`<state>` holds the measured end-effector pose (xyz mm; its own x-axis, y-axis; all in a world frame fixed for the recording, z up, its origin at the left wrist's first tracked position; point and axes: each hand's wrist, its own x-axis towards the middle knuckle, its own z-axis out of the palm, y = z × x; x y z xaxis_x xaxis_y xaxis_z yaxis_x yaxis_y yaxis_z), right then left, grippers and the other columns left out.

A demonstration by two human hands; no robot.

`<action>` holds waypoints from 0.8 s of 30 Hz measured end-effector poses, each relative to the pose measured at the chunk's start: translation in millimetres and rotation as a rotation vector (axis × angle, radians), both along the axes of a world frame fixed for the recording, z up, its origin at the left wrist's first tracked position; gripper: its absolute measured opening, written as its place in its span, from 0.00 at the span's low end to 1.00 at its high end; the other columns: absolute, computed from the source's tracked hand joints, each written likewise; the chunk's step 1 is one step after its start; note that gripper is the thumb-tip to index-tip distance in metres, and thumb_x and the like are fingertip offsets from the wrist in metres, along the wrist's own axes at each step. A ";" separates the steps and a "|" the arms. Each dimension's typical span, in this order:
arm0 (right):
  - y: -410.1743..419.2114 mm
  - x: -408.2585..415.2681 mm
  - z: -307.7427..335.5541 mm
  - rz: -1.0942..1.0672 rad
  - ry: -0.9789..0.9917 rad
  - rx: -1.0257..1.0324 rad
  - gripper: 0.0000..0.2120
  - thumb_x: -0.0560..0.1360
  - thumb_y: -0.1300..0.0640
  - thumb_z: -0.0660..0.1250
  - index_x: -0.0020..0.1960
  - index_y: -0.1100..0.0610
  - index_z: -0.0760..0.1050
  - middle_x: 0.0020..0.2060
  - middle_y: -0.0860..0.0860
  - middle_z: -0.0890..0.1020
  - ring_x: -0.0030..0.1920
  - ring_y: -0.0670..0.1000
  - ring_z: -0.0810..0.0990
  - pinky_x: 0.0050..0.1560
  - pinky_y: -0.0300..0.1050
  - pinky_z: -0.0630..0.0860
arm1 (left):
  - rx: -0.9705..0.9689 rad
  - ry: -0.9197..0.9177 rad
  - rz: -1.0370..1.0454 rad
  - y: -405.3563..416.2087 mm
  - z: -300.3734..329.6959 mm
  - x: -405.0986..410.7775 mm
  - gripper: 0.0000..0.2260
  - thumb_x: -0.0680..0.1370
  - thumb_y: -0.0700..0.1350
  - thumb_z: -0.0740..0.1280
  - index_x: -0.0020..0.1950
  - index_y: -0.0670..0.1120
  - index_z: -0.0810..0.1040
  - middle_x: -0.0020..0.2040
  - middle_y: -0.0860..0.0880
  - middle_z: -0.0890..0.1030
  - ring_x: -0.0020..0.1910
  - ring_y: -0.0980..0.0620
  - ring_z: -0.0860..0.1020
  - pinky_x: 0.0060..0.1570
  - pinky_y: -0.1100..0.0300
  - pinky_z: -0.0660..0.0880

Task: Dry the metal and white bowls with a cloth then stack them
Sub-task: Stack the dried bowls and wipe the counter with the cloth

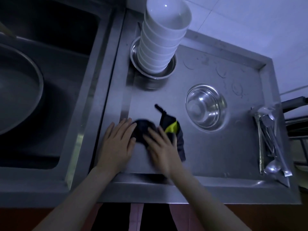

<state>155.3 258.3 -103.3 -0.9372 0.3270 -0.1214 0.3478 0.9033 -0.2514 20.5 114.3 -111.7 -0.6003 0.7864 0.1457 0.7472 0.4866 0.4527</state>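
Steel bowl [206,106] lies ahead-right of my right hand [160,145], nearer hand; both hands, left [116,144] too, flat on dark cloth [166,129], gripping nothing.

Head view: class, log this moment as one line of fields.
hands: left and right flat on cloth | white bowls: stacked in metal bowl | loose metal bowl: apart, right of cloth
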 end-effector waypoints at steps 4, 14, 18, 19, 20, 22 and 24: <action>74.5 -86.9 -1.3 -0.402 0.018 -0.027 0.21 0.81 0.46 0.53 0.73 0.43 0.65 0.75 0.43 0.62 0.77 0.50 0.54 0.71 0.69 0.50 | -0.006 -0.007 -0.004 0.5 -1.6 -0.3 0.21 0.80 0.48 0.56 0.70 0.42 0.74 0.72 0.43 0.73 0.72 0.47 0.69 0.74 0.46 0.58; -8.4 47.9 27.5 0.013 -0.087 -0.255 0.27 0.80 0.47 0.52 0.77 0.40 0.50 0.77 0.44 0.56 0.78 0.52 0.47 0.71 0.66 0.59 | -0.017 -0.053 -0.007 -0.4 -0.2 -0.8 0.22 0.81 0.51 0.57 0.70 0.42 0.74 0.73 0.44 0.72 0.72 0.47 0.70 0.74 0.45 0.60; 1.8 41.4 15.9 0.091 -0.109 0.073 0.23 0.80 0.41 0.55 0.74 0.40 0.62 0.77 0.44 0.56 0.77 0.55 0.54 0.65 0.73 0.60 | -0.030 -0.064 -0.020 -0.6 1.1 -1.9 0.21 0.81 0.49 0.57 0.71 0.42 0.74 0.73 0.44 0.72 0.72 0.47 0.69 0.75 0.46 0.58; 13.5 21.8 10.1 0.022 -0.099 0.124 0.23 0.79 0.40 0.54 0.73 0.41 0.63 0.77 0.44 0.56 0.77 0.54 0.54 0.64 0.75 0.58 | -0.044 -0.065 -0.024 -0.9 1.4 -2.2 0.21 0.80 0.48 0.57 0.71 0.42 0.73 0.73 0.44 0.72 0.73 0.47 0.69 0.75 0.46 0.57; 27.8 -0.6 5.3 -0.085 -0.082 0.143 0.23 0.80 0.40 0.53 0.74 0.42 0.62 0.77 0.43 0.55 0.78 0.52 0.52 0.65 0.77 0.55 | -0.057 -0.068 -0.024 -1.0 1.4 -2.3 0.21 0.80 0.48 0.57 0.71 0.42 0.73 0.73 0.44 0.72 0.73 0.46 0.68 0.76 0.46 0.57; 61.4 -42.0 2.8 -0.368 -0.078 0.079 0.24 0.80 0.40 0.50 0.75 0.42 0.59 0.77 0.40 0.51 0.78 0.47 0.46 0.66 0.79 0.46 | -0.081 -0.075 -0.007 0.3 2.6 0.1 0.22 0.80 0.49 0.56 0.71 0.42 0.73 0.74 0.43 0.70 0.74 0.45 0.68 0.75 0.44 0.57; 89.2 -63.6 1.9 -0.617 -0.065 -0.079 0.24 0.81 0.40 0.50 0.76 0.42 0.56 0.77 0.37 0.48 0.77 0.45 0.41 0.66 0.78 0.41 | -0.094 -0.068 0.039 5.9 4.8 6.0 0.22 0.80 0.50 0.56 0.71 0.42 0.73 0.74 0.42 0.70 0.73 0.42 0.68 0.74 0.40 0.57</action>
<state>91.7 347.5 -101.4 -0.5680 0.7935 -0.2182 0.8166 0.5103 -0.2699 26.4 120.2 -107.0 -0.6370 0.7703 0.0301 0.6959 0.5578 0.4523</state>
